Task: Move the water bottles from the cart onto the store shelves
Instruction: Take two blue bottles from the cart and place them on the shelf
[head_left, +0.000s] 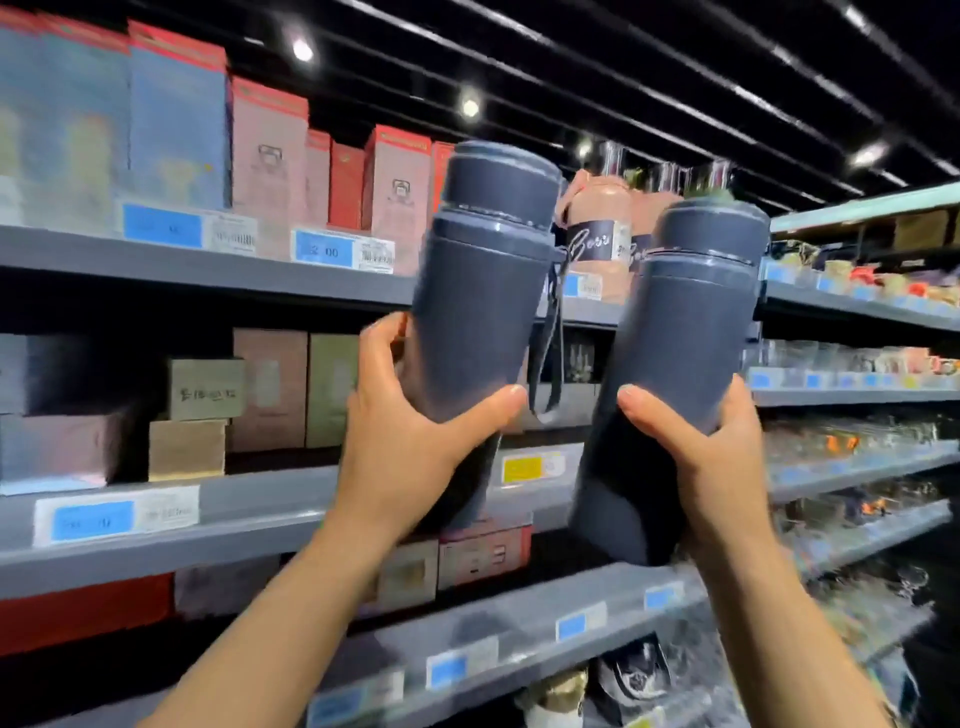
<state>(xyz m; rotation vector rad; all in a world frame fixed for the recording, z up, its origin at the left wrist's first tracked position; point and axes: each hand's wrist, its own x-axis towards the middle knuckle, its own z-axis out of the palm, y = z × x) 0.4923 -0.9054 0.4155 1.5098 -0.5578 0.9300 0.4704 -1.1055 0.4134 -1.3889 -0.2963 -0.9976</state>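
Pink bottles (597, 234) and red boxes (397, 182) crowding the top shelf (208, 267); open air before its edge.

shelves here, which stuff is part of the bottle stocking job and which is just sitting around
Part of the job:
left hand gripping a dark blue bottle
right hand gripping a second dark blue bottle
top shelf

Just sitting there:
red and pink boxes
pink bottles
price tags
glassware

A blue price tag (324, 250) on the top shelf's (208, 267) front edge is showing "2.00". A pink bottle's (592, 208) dark band (589, 243) is reading roughly "Bess". Other labels are blurring out.
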